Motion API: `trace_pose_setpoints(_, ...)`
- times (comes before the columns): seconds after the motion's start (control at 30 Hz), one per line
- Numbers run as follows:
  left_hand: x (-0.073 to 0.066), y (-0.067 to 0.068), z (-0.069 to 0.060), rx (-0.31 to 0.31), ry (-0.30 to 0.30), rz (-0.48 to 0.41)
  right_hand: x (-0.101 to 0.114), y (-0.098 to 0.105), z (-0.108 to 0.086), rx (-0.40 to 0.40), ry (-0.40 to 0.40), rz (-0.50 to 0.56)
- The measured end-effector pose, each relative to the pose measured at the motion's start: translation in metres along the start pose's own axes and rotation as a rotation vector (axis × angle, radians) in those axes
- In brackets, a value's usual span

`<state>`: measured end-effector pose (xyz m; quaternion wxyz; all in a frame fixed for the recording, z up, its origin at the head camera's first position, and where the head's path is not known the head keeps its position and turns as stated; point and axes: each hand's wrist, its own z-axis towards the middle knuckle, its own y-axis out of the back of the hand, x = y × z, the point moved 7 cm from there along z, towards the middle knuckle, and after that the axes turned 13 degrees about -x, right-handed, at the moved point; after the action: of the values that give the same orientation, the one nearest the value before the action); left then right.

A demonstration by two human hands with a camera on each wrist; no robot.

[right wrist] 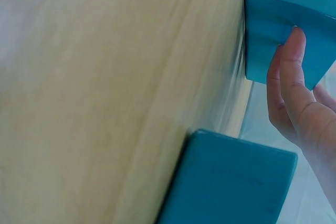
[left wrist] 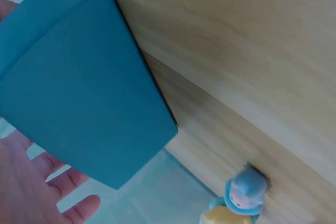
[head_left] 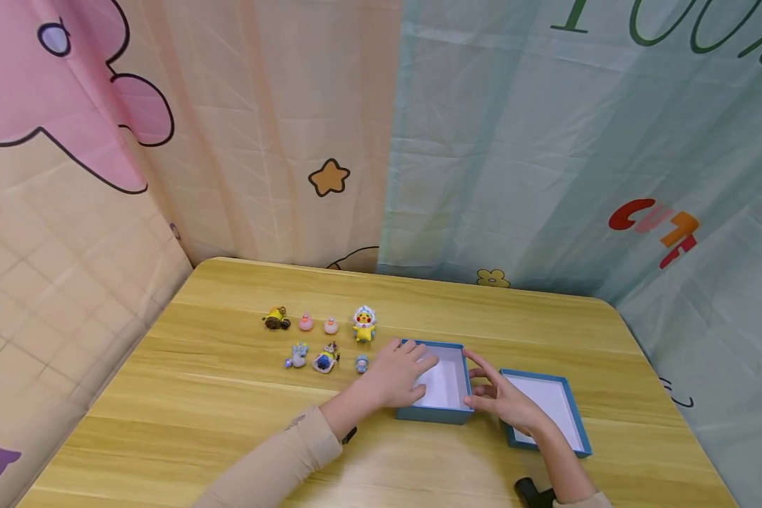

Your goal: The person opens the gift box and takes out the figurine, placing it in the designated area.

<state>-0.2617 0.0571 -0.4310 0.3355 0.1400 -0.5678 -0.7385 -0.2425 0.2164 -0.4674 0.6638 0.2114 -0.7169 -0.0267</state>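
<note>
A blue box [head_left: 434, 415] with a white inside stands open-topped on the table. My left hand [head_left: 395, 375] reaches over its left side, fingers spread above the inside. In the left wrist view, that hand [left wrist: 26, 187] appears beyond the box's blue wall [left wrist: 89, 87]. On the other side, my right hand [head_left: 498, 401] rests its fingertips against the right wall. The right wrist view shows straight fingers [right wrist: 296, 72] touching the box [right wrist: 262, 30]. Right of it lies a shallow blue lid [head_left: 549, 402], white inside up. A small blue figurine [head_left: 362, 364] stands closest to my left hand.
More toy figurines stand left of the box: a yellow one in a white hood [head_left: 365, 326], two pink birds [head_left: 306, 322], a yellow-and-brown one [head_left: 276, 319], a grey-blue one [head_left: 297, 355] and one with a blue middle [head_left: 324, 360]. Curtains hang behind the wooden table [head_left: 197, 395].
</note>
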Motion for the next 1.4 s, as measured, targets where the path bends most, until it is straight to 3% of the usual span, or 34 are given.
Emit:
trace_pose_setpoints(0.23, -0.007, -0.015, 0.006, 0.145, -0.013, 0.138, 0.001, 0.000, 0.000, 0.003, 0.007, 0.008)
trace_pose_setpoints(0.43, -0.006, -0.023, 0.006, 0.347, 0.051, 0.160, 0.001, -0.001, 0.000, 0.000, 0.006, 0.000)
trace_pose_setpoints(0.6, -0.005, -0.026, 0.007, 0.440, 0.099, 0.184, 0.001, 0.000, 0.000, -0.002, 0.003, -0.009)
trace_pose_setpoints(1.03, -0.007, -0.031, 0.011, 0.516, 0.125, 0.327, 0.000, 0.000, 0.000, -0.006, -0.003, -0.007)
trace_pose_setpoints(1.4, -0.010, -0.030, 0.013, 0.453, 0.123, 0.351, 0.001, -0.001, 0.000, 0.000, 0.009, -0.005)
